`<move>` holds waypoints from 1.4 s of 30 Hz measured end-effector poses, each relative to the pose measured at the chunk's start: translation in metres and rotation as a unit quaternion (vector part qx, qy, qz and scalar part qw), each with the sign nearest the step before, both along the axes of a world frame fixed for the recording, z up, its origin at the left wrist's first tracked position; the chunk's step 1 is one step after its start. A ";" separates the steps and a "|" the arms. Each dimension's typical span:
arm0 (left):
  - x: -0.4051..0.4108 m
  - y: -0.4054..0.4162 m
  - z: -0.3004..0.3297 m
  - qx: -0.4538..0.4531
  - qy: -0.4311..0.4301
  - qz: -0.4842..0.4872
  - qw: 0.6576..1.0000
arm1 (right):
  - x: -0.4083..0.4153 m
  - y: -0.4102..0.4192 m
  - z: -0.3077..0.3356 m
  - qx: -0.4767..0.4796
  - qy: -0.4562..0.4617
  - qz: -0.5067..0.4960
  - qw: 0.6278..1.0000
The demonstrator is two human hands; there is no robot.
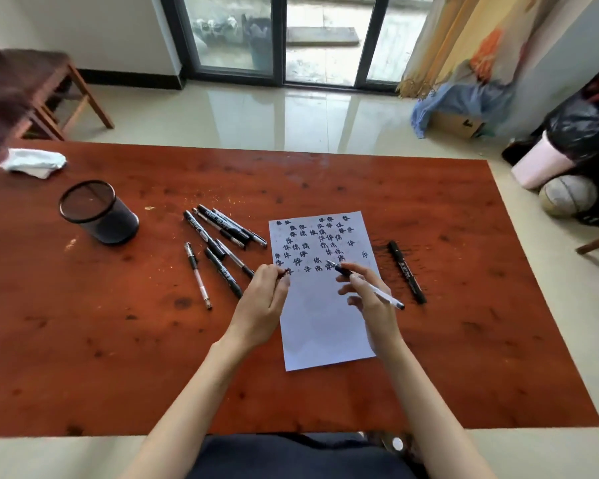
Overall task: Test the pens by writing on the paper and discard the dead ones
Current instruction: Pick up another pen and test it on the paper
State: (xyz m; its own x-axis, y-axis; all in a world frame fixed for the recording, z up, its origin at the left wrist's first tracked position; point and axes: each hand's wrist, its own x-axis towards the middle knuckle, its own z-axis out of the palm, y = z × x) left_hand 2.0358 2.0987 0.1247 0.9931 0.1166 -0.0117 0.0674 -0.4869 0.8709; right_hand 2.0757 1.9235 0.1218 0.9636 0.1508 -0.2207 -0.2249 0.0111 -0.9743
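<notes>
A white sheet of paper (322,323) lies mid-table, its upper half covered with black handwritten characters. My right hand (370,299) holds a white-barrelled pen (381,294) with its tip pointing up-left just above the written rows. My left hand (267,299) rests at the paper's left edge, fingers pinched on a small dark piece that looks like a pen cap (286,271). Several black and clear pens (222,236) lie in a loose pile left of the paper. One black marker (407,271) lies alone to the right of the paper.
A black mesh pen cup (99,212) stands at the table's left. A crumpled white cloth (33,162) lies at the far left corner. The red-brown wooden table (464,340) sits on a tiled floor; a wooden chair (49,95) stands behind it.
</notes>
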 end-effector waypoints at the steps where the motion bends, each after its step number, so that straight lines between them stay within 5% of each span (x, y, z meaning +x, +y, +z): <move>1: -0.005 0.000 0.002 0.003 -0.019 0.006 1.000 | -0.004 -0.004 0.004 0.015 0.001 0.001 1.000; 15: -0.048 -0.024 0.018 -0.129 -0.047 0.080 0.987 | -0.025 -0.001 0.036 0.119 -0.018 0.055 0.991; 29: -0.040 -0.037 0.022 -0.030 -0.077 -0.001 0.997 | -0.031 0.003 0.029 0.061 -0.042 0.103 0.992; 31: -0.038 -0.038 0.026 -0.044 -0.061 0.007 0.997 | -0.026 -0.001 0.031 0.176 0.003 0.068 0.982; 35: -0.037 -0.036 0.024 0.000 -0.041 -0.002 0.999 | -0.013 -0.015 0.043 0.455 0.103 -0.024 0.884; 39: -0.039 -0.045 0.028 -0.006 -0.008 -0.053 0.999 | -0.011 -0.014 0.058 0.484 0.100 -0.028 0.869; 42: -0.038 -0.051 0.034 -0.094 0.026 -0.072 0.993 | -0.011 -0.010 0.070 0.467 0.075 -0.026 0.881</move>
